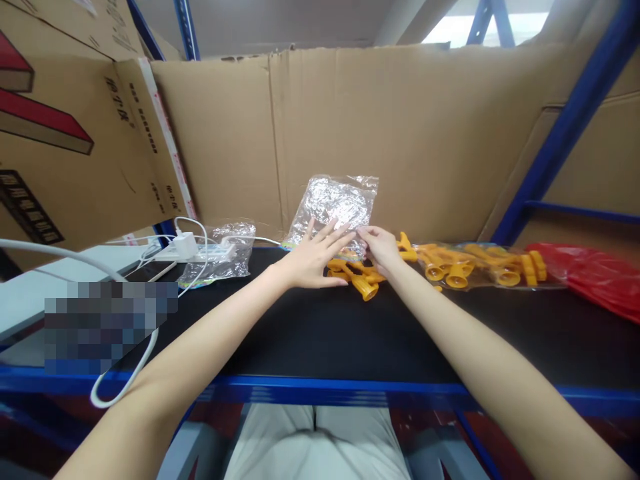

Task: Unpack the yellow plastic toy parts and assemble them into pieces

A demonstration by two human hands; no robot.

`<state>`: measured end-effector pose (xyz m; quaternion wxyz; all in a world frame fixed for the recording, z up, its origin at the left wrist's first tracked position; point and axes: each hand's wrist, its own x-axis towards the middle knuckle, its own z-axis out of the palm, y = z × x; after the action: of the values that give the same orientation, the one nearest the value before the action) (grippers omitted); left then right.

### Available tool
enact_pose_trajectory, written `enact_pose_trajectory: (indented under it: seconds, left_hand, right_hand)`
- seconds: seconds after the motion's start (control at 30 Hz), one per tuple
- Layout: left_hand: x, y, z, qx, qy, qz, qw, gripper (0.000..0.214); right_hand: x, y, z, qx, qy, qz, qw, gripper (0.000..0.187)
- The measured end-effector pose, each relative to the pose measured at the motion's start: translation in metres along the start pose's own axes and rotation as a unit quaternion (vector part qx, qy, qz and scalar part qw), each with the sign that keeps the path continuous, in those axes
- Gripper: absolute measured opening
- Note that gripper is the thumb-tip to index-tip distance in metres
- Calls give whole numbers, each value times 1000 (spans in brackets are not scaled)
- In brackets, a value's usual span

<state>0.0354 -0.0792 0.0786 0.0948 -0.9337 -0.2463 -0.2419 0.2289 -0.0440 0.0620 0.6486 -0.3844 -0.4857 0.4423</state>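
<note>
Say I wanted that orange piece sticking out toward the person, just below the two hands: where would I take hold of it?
Probably by its broad, round end, from the person's side of the black tabletop. That end points toward the person and lies uncovered, whereas the rest runs back among other orange pieces, close by the left hand.

Soft, fairly even light fills the scene, with a washed-out bright opening (pixel 530 28) at upper right and white glints across the clear plastic bag (pixel 334 195); below the black tabletop (pixel 320 343) it is dimmer. Wide-angle distortion stretches the printed carton (pixel 75 180) at left, fine detail looks soft, and coarse pixelation (pixel 100 327) masks one patch.
</note>
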Motion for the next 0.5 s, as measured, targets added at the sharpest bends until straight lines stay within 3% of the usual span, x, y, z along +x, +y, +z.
enact_pose_trajectory:
  seconds: [0.07,0.17,0.37,0.5]
  left_hand:
    - [-1,-6,6,59,-37,-6,998,64]
    - [-10,-25,7,113,-78,-61,989,77]
    - [-50,-67,-18,177,-81,-292,936,77]
    - [-86,-100,-22,134,-112,-363,915,74]
  right_hand:
    - [0,-1,1,20,-12,8,1000,19]
    - [-1,-3,2,27,-24,22,999,26]
    - [0,-3,1,-2,1,38,999,16]
    - [-4,-5,3,-21,-7,42,999,12]
